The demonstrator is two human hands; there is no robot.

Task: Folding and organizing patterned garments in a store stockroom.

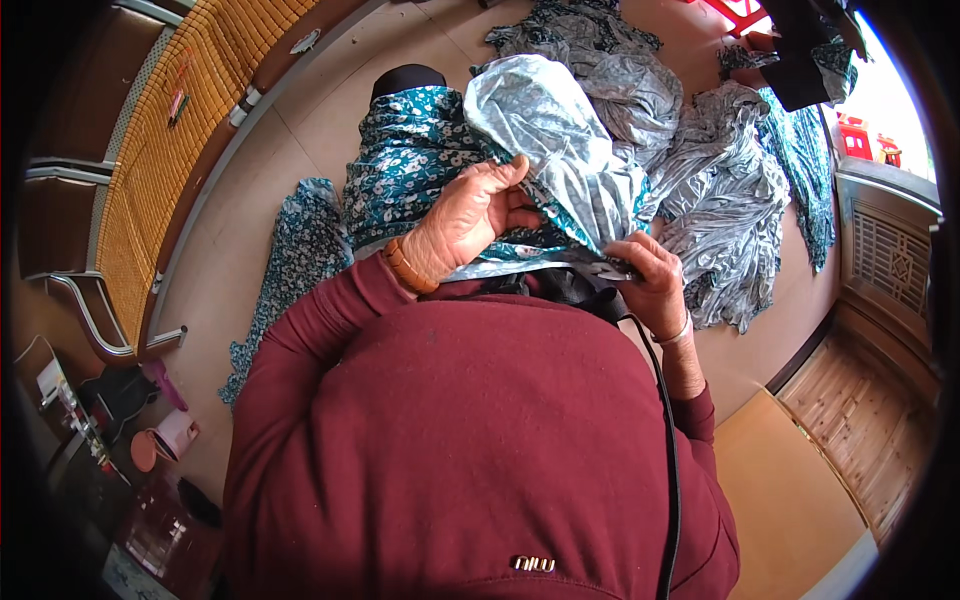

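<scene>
A teal floral fabric piece, its pale underside turned up, lies across my lap. My left hand pinches its folded edge between thumb and fingers. To the right, my right hand grips the same cloth near its lower corner; a small shiny metal object shows at these fingertips, too small to name. More of the teal cloth with white flowers drapes over my leg, left of the pale part. An orange-brown band circles my left wrist, a pale bracelet my right.
Heaps of grey-backed cloth lie on the tiled floor ahead and right. Another floral piece lies at left. A bench with a woven mat stands left, a wooden board at lower right. Dark clothing, perhaps a person's, shows at upper right.
</scene>
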